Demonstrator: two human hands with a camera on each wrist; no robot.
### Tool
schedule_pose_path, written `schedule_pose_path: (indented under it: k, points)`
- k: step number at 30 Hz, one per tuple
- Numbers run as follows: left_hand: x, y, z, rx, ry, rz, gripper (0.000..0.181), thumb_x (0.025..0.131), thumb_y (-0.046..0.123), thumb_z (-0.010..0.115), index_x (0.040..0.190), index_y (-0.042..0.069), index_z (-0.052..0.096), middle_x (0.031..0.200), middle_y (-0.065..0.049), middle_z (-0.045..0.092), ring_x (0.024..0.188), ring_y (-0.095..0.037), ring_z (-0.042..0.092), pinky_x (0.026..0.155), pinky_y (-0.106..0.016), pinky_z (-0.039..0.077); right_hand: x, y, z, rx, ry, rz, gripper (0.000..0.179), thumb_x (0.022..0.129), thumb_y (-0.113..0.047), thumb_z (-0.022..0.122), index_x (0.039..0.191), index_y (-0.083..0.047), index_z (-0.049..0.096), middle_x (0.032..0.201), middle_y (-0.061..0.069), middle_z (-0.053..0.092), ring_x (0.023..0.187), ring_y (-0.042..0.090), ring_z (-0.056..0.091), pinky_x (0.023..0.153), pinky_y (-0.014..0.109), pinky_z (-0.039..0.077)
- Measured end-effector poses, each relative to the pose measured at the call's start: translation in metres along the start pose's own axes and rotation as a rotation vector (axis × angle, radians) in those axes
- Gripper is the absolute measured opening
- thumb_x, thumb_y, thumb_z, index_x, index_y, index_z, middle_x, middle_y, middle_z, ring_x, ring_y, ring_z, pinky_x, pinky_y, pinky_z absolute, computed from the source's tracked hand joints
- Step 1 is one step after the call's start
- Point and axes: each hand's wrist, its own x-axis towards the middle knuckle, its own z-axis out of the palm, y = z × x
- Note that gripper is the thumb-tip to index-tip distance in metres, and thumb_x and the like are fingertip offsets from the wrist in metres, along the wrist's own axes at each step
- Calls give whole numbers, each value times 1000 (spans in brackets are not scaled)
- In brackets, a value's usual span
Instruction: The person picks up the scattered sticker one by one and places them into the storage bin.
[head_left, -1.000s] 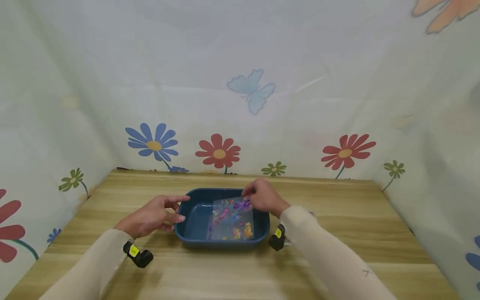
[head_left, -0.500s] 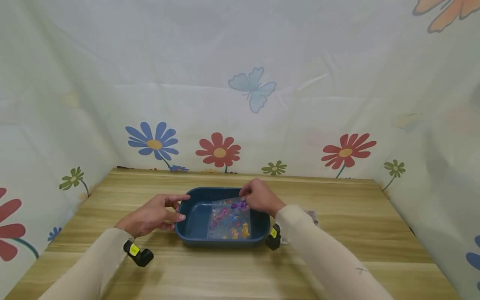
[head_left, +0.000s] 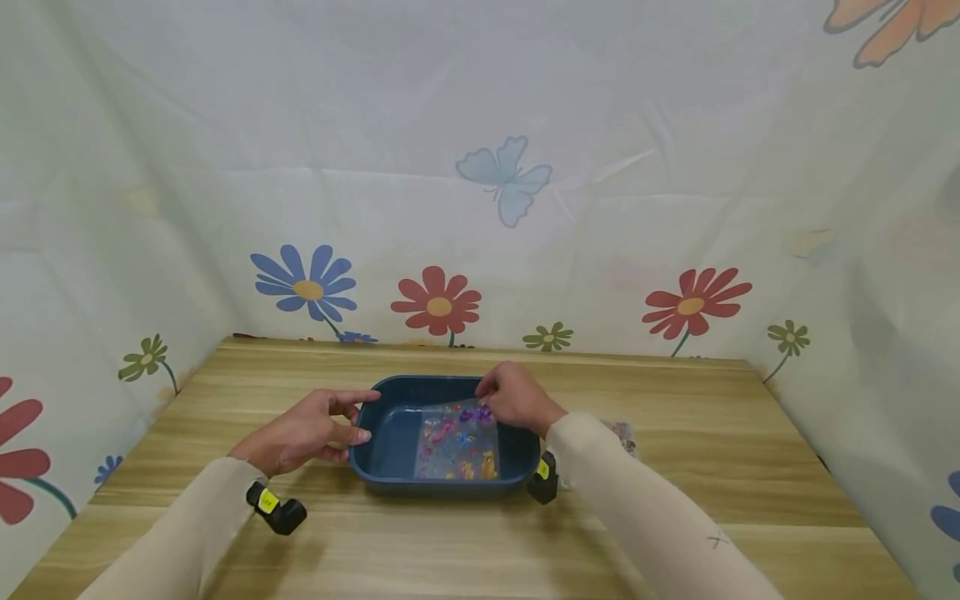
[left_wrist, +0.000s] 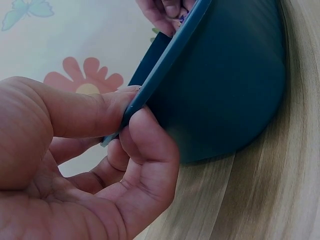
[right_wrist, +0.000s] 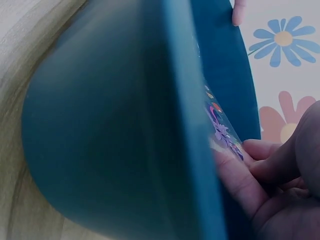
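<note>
A dark blue rectangular basin (head_left: 390, 446) with rounded corners stands on the table. Inside its right half lies a clear sticker sheet (head_left: 442, 450) with colorful cartoon figures. My right hand (head_left: 517, 398) pinches the sheet's upper right corner between thumb and fingers; the right wrist view shows this corner (right_wrist: 222, 130) just inside the basin's near wall. At the basin's left end, my left hand (head_left: 307, 429) grips the rim, thumb inside and curled fingers outside. The left wrist view shows the thumb and fingers pinching the rim (left_wrist: 150, 82).
Partly hidden behind the right forearm, another patterned sheet or packet (head_left: 622, 435) lies on the wooden table (head_left: 712, 433). A flowered white cloth (head_left: 585, 250) hangs behind the table and along both sides.
My right hand has shifted slightly left and down with the sticker sheet, which lies lower in the basin. More of the packet at right shows. The left hand has stayed on the rim.
</note>
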Motion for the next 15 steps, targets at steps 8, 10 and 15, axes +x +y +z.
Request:
schedule_pose_path:
  k: [8, 10, 15]
  points:
    - [1, -2, -1, -2, -9, 14, 78, 91, 6, 78, 160, 10, 42, 112, -14, 48, 75, -20, 58, 66, -26, 58, 1, -2, 1, -64, -5, 4, 20, 92, 5, 64, 105, 7, 79, 102, 18, 78, 89, 22, 70, 88, 43, 62]
    - [1, -2, -1, -1, -4, 11, 77, 91, 6, 78, 160, 11, 42, 113, -14, 48, 76, -20, 59, 66, -26, 58, 2, -3, 1, -79, -6, 5, 19, 92, 4, 65, 106, 7, 78, 104, 18, 78, 90, 23, 71, 89, 44, 62]
    - [2, -2, -1, 5, 5, 6, 77, 92, 5, 78, 159, 12, 43, 115, -15, 48, 78, -21, 60, 67, -27, 58, 3, -3, 2, -114, -5, -17, 18, 92, 2, 66, 105, 7, 79, 104, 18, 78, 93, 25, 73, 89, 44, 62]
